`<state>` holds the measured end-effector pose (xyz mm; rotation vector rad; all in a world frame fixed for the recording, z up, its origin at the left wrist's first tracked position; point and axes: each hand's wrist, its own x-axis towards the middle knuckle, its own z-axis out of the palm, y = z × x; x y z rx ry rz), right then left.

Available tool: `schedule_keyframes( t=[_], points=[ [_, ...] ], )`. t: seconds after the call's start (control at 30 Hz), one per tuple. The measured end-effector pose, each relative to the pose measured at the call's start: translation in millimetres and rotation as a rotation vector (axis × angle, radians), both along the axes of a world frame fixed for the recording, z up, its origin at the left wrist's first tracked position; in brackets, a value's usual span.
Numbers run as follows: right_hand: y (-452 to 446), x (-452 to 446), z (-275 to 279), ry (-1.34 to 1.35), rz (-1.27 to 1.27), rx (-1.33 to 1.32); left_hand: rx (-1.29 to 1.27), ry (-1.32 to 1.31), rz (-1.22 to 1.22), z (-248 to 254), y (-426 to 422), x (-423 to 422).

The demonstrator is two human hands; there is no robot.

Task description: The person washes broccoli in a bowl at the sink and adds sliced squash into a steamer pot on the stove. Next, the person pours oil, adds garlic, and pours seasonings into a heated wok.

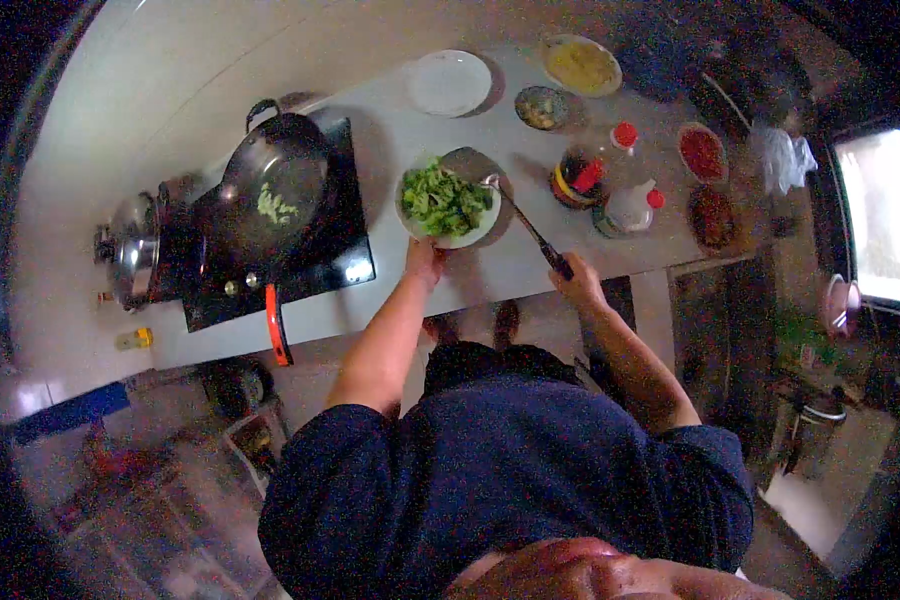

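Observation:
My left hand [426,260] grips the near rim of a white plate [490,221] heaped with chopped green vegetables [444,200]. In my right hand [578,282] is the dark handle of a long metal utensil [532,228]; its head lies at the plate's right edge. Left of the plate, a black wok [295,170] with an orange-red handle [276,325] stands on the black cooktop [358,240]. A small heap of pale chopped food [276,205] lies inside the wok.
An empty white plate [450,83], a yellow-filled bowl [581,66] and a small bowl [541,107] stand farther back. Red-capped bottles [630,208], a dark jar [576,180] and red-filled dishes [702,153] are right. A lidded pot [135,250] stands far left.

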<state>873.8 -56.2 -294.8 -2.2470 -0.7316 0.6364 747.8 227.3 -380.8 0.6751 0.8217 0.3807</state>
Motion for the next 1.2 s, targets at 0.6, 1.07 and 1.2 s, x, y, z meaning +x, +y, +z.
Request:
schedule_keyframes(
  t=[0.6, 1.07, 1.2],
  points=[
    [-2, -1, 71, -0.077, 0.113, 0.000, 0.031, -0.124, 0.104, 85, -10, -100],
    [5, 53, -42, -0.257, 0.097, -0.339, -0.210, 0.019, 0.077, -3, -5, -5],
    [3, 51, -79, -0.404, -0.027, -0.216, 0.358, 0.265, -0.267, -19, 1, 3]
  ],
)
